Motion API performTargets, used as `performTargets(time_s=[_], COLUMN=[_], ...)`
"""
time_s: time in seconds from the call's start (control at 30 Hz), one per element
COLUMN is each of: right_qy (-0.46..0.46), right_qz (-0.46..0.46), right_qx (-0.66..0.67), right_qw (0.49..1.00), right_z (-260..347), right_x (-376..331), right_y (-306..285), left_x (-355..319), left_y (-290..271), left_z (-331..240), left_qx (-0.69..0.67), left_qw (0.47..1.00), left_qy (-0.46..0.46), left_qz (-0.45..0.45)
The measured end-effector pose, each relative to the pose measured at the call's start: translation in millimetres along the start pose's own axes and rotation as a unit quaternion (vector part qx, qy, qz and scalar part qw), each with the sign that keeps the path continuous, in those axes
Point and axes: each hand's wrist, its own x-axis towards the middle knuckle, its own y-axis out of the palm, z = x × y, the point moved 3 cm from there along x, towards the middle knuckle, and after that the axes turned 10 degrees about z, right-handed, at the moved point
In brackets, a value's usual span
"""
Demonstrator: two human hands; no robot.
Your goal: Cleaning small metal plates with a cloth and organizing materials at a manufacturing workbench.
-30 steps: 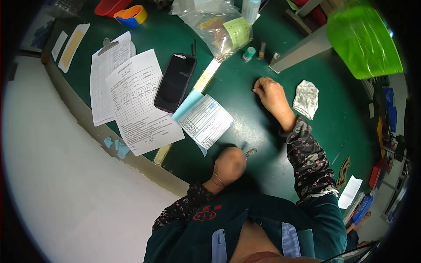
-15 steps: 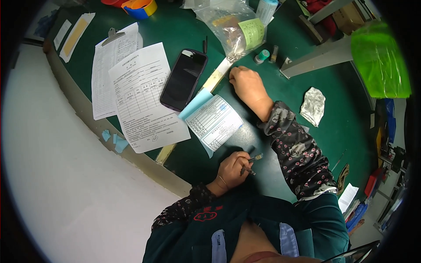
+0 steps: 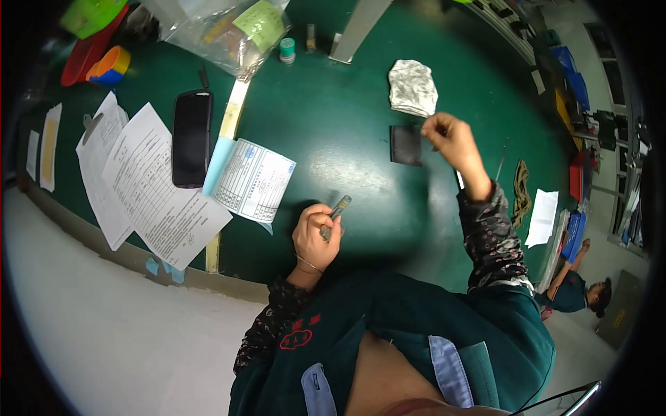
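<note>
My left hand (image 3: 317,236) is closed round a small clear vial (image 3: 341,206) with something yellowish inside, its end sticking out above the fingers. A second dark, slim piece shows between those fingers, too covered to name. My right hand (image 3: 451,139) hovers at the right with its fingers bent and pressed together; what they hold, if anything, is hidden. Just left of its fingertips lies a dark square pad (image 3: 406,145) on the green table. Beyond the pad sits a crumpled whitish cloth (image 3: 413,87).
A blue-and-white printed slip (image 3: 255,180), a black phone (image 3: 191,139) and printed sheets (image 3: 156,187) lie at left. Farther back are a clear plastic bag (image 3: 222,35), a green-capped bottle (image 3: 287,50), another small vial (image 3: 311,38) and a metal post (image 3: 357,31). Another person (image 3: 572,288) is at far right.
My right hand has moved from near the plastic bag over to the dark pad at the right. The view has swung rightward. My left hand still grips the vial.
</note>
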Motion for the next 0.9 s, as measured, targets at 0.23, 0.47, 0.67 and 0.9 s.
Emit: performTargets(time_s=[0.23, 0.47, 0.67, 0.9], right_qy=[-0.103, -0.083, -0.033, 0.071], right_qz=[-0.050, -0.070, -0.065, 0.089], right_qx=[-0.182, -0.062, -0.170, -0.123], right_qw=[0.977, 0.992, 0.983, 0.986], right_z=[4, -8, -9, -19], right_x=[-3, 1, 12, 23], right_y=[37, 21, 12, 5], left_x=[-5, -6, -4, -5], left_y=[2, 2, 1, 1], left_z=[2, 5, 2, 3], left_qx=[0.015, 0.032, 0.048, 0.051], left_qw=[1.000, 0.999, 0.999, 0.999], left_qy=[-0.014, -0.013, 0.008, 0.005], left_qz=[0.012, 0.010, 0.015, 0.016])
